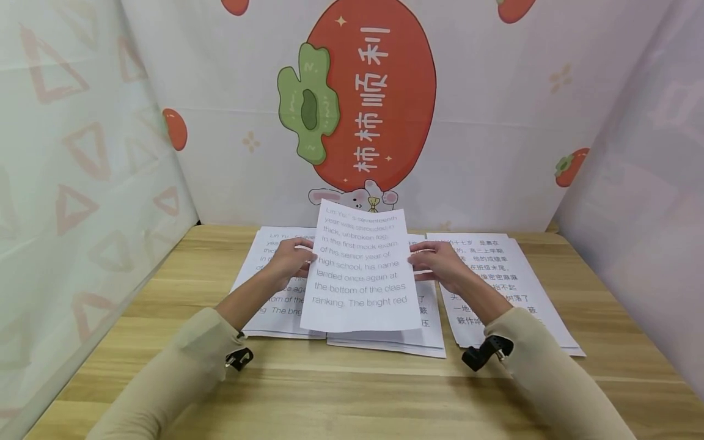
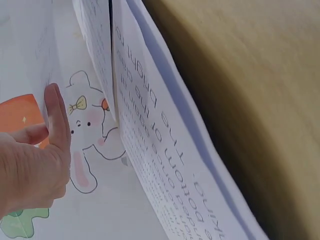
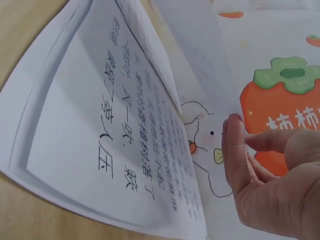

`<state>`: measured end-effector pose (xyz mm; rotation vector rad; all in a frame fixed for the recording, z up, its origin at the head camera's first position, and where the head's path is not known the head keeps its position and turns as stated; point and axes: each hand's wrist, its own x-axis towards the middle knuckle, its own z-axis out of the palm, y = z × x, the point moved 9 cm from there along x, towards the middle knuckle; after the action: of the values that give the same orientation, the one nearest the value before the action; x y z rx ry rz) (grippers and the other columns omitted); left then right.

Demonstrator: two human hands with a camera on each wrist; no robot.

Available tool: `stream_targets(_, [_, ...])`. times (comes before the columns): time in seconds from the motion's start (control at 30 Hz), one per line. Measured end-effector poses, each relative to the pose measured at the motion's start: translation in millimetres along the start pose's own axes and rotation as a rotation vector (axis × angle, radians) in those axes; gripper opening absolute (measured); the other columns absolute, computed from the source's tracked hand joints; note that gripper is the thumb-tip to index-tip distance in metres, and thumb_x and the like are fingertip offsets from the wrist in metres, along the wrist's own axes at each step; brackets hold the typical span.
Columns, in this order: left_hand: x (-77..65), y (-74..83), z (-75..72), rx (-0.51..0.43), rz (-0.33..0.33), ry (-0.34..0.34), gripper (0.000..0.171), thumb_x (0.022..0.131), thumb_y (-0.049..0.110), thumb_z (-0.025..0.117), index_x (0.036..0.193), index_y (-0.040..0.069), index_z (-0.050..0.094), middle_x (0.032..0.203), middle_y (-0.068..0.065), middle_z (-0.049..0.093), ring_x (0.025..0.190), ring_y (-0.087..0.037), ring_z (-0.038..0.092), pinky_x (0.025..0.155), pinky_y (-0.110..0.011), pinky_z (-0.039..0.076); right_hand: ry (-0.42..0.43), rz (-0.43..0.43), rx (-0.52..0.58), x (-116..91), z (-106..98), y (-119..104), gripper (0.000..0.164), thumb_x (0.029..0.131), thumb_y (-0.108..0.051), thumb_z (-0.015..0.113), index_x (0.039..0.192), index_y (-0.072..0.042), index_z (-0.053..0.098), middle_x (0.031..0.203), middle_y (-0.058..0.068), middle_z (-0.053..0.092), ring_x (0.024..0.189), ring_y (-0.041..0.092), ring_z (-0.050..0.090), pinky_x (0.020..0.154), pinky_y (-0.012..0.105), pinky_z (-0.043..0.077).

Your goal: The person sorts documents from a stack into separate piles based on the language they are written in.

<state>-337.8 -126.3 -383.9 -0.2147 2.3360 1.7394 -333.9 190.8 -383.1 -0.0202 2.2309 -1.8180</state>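
Note:
A sheet of paper [image 1: 360, 269] printed with English text is held up, tilted, above the middle of the table. My left hand [image 1: 289, 260] pinches its left edge, and my right hand [image 1: 440, 263] pinches its right edge. In the left wrist view the left hand [image 2: 37, 150] has thumb and fingers at the sheet's edge. The right wrist view shows the right hand [image 3: 272, 170] gripping the other edge. Beneath the raised sheet lies a middle paper stack [image 1: 385, 345] with Chinese text, partly hidden. A left paper stack [image 1: 275, 327] carries the same English text.
A right paper stack [image 1: 495, 269] with Chinese text lies beside the right forearm. The wooden table [image 1: 341, 391] runs back to a cloth backdrop [image 1: 231, 171] printed with a large persimmon and a rabbit. Pale cloth walls [image 1: 99, 201] stand on both sides.

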Motion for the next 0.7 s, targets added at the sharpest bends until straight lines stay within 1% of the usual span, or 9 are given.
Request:
stream_targets(0.2, [1.5,1.4,-18.7,-0.010,0.011,0.034,0.041,0.102,0.008,0.055,0.143,0.002,0.052,0.124,-0.021,0.066,0.091,-0.024,0.073,0.083,-0.033,0.064,0.013,0.016,0.004,11,15,-5,0.047,0.099,-0.006,0.064,0.143,0.003,0.053,0.127,0.023,0.065,0.097,0.023,0.070,0.088,0.038,0.064])
stream_targets(0.33, [2.0,-2.5,-30.9,-0.026,0.002,0.049,0.044,0.104,0.008,0.053,0.147,0.003,0.050,0.127,-0.021,0.063,0.094,-0.024,0.072,0.087,-0.034,0.062,-0.013,0.035,0.038,17,30,-5,0.052,0.098,-0.006,0.066,0.147,0.001,0.051,0.131,0.024,0.064,0.101,0.025,0.071,0.093,0.041,0.062])
stream_targets(0.4, [2.1,-5.3,-36.9,-0.029,-0.007,0.055,0.045,0.104,0.009,0.052,0.149,0.003,0.048,0.128,-0.020,0.061,0.094,-0.023,0.071,0.085,-0.032,0.062,-0.035,0.049,0.067,18,39,-5,0.054,0.098,-0.005,0.067,0.148,0.001,0.050,0.132,0.024,0.063,0.104,0.027,0.071,0.096,0.043,0.061])
stream_targets(0.53, [2.1,-10.2,-48.4,-0.024,-0.013,0.067,0.046,0.105,0.009,0.051,0.151,0.004,0.046,0.128,-0.019,0.061,0.092,-0.020,0.070,0.077,-0.026,0.061,-0.086,0.063,0.109,18,57,-6,0.055,0.099,-0.005,0.066,0.150,0.003,0.047,0.137,0.025,0.060,0.112,0.031,0.069,0.100,0.045,0.059])
stream_targets(0.6, [1.9,-12.0,-54.3,-0.017,-0.010,0.075,0.046,0.106,0.010,0.049,0.151,0.004,0.046,0.129,-0.019,0.060,0.093,-0.019,0.069,0.076,-0.025,0.060,-0.107,0.058,0.125,19,65,-7,0.055,0.099,-0.005,0.065,0.150,0.004,0.047,0.139,0.025,0.058,0.116,0.033,0.067,0.101,0.045,0.058])
stream_targets(0.7, [0.9,-14.6,-64.4,-0.013,-0.015,0.097,0.046,0.106,0.010,0.047,0.152,0.004,0.044,0.132,-0.018,0.059,0.099,-0.021,0.066,0.080,-0.027,0.058,-0.143,0.048,0.144,22,76,-9,0.055,0.100,-0.006,0.063,0.151,0.005,0.045,0.142,0.025,0.054,0.120,0.035,0.064,0.103,0.046,0.057])
